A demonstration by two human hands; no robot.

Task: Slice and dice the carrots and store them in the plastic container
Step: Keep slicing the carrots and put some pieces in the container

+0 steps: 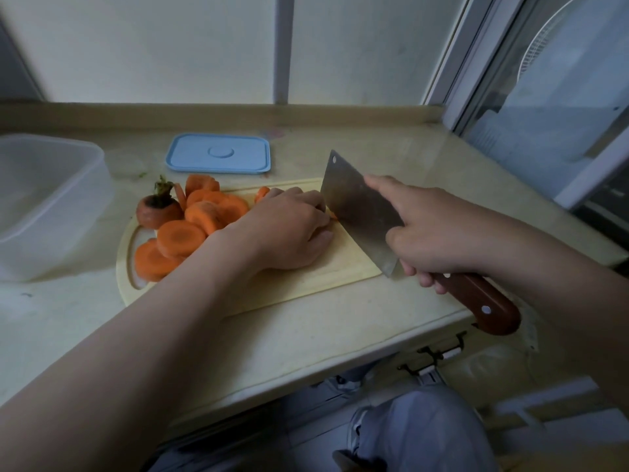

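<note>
A pale cutting board (306, 281) lies on the counter. Several thick orange carrot slices (180, 238) are piled on its left half, beside a carrot top (158, 211) with a green stub. My left hand (289, 229) sits curled over carrot pieces near the board's middle, hiding most of them; a sliver of orange shows at its fingertips. My right hand (432, 229) grips the wooden handle of a cleaver (360, 212), index finger stretched along the blade, whose edge rests on the board right beside my left fingers. The clear plastic container (47, 206) stands at the left.
A light blue lid (219, 153) lies flat behind the board. The counter (306, 335) ends at a front edge close to me, with my knee below. A window frame and a glass door with a fan behind it stand at the right.
</note>
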